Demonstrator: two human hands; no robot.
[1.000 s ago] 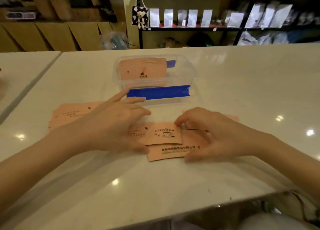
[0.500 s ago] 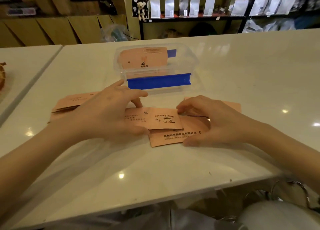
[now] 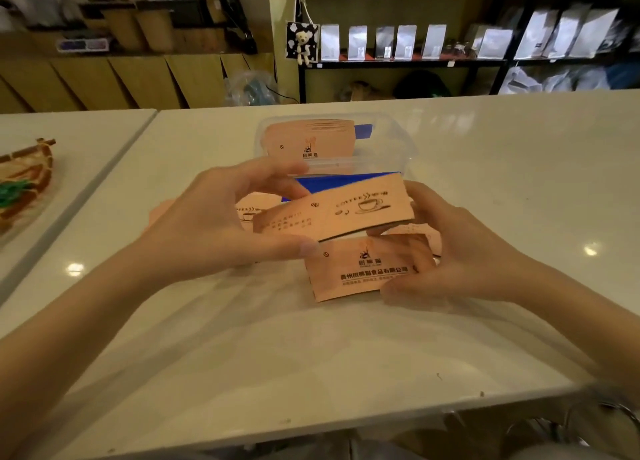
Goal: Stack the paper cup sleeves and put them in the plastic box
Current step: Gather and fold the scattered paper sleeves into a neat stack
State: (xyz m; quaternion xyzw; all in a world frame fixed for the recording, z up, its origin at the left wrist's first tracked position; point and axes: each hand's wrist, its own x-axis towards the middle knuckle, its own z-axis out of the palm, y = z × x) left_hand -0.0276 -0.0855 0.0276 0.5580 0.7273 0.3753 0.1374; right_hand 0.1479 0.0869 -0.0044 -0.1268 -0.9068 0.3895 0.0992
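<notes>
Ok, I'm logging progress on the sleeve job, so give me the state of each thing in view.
left hand: pinching the lifted sleeve
right hand: holding the lifted sleeve's other end
lifted sleeve: flat, raised, tilted
sleeve below: flat on the table
plastic box: open, holding a sleeve stack

Two bare forearms reach in from the lower corners of the frame and meet at its centre. The left hand [image 3: 221, 224], palm turned inward, curls with its thumb low and its fingers [image 3: 277, 174] arched above, pinching the left end of a paper cup sleeve [image 3: 332, 213]. The right hand [image 3: 460, 251] mirrors it from the right of centre, its fingers tucked behind the sleeve's far end and its thumb [image 3: 401, 290] lying low and forward, slightly blurred.
</notes>
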